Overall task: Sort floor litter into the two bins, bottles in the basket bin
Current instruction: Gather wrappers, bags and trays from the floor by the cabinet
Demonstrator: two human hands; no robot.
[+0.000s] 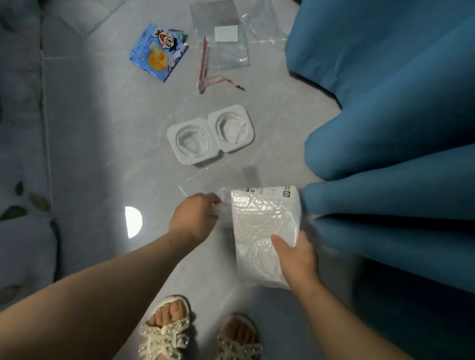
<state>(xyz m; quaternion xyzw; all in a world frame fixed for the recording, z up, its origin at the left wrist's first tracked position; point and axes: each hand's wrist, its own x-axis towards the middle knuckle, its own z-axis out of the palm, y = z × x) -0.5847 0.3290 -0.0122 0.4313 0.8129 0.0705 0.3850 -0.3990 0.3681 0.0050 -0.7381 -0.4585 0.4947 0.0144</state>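
My right hand (298, 259) grips a white bubble-wrap mailer bag (264, 225) by its lower right side, held above the grey floor. My left hand (195, 219) pinches a clear plastic film (223, 201) at the bag's left edge, low over the floor. Farther ahead lie a white double-cup plastic tray (210, 134), a blue cartoon snack wrapper (158, 51), a clear zip bag with a white label (222, 43) and another clear plastic piece (262, 15). No bin and no bottle are in view.
A blue curtain (409, 108) hangs along the right side, close to my right hand. A grey leaf-patterned fabric (8, 131) runs down the left. My sandalled feet (198, 346) stand at the bottom. A bright light spot (132, 222) reflects on the floor.
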